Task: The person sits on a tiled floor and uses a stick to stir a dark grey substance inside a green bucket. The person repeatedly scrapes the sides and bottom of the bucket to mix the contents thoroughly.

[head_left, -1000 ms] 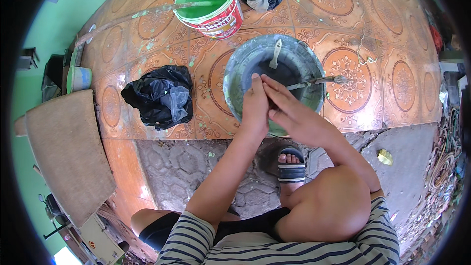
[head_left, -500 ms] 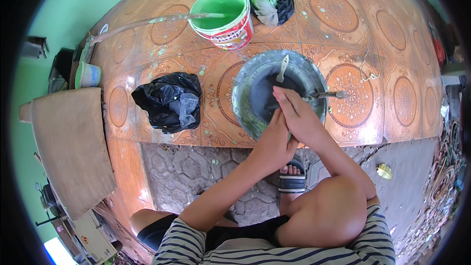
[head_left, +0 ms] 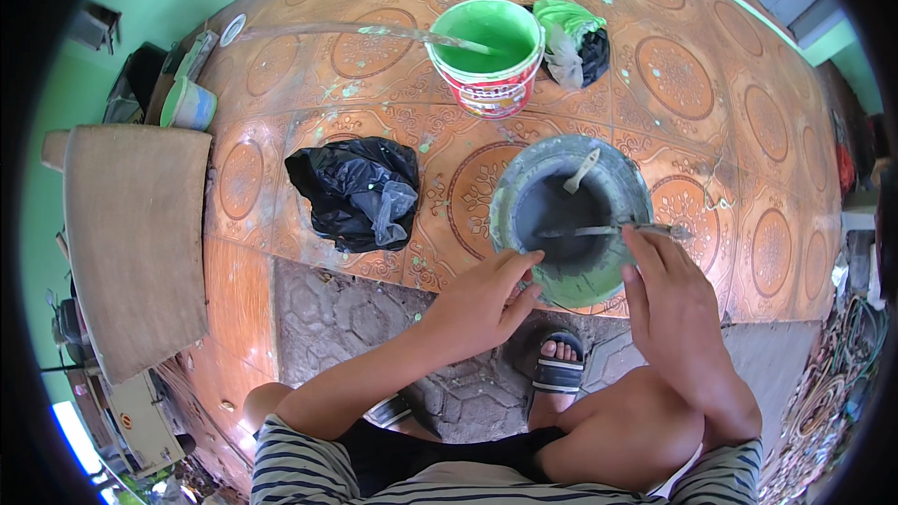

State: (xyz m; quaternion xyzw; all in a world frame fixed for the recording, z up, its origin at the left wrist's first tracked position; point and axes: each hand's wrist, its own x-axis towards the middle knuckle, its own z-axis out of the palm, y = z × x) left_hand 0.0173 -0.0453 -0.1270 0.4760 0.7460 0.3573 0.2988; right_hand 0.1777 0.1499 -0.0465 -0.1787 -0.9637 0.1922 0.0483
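A large grey basin (head_left: 511, 178) stained with green holds dark grey contents. A pale brush (head_left: 584, 168) rests in its upper part, and a stained stick with a bristled end (head_left: 575, 232) lies across it. At the basin's lower left rim, my left hand (head_left: 479, 304) has loosely bent fingers, with thumb and index finger apart. My right hand (head_left: 675, 304) is on the basin's right side, open, fingertips at or just below the stick; whether they touch it I cannot tell.
A bucket of green paint (head_left: 496, 93) with a long pole (head_left: 313, 28) stands behind. Black plastic bags (head_left: 341, 192), a green-and-black bundle (head_left: 575, 42), a brown board (head_left: 131, 243) at left and a small tub (head_left: 187, 103) surround it. My sandalled foot (head_left: 557, 365) is below the tiled ledge (head_left: 449, 131).
My hands, earlier pressed together over the basin, have separated to its left and right. The view has shifted, so the basin and bucket appear further right and lower.
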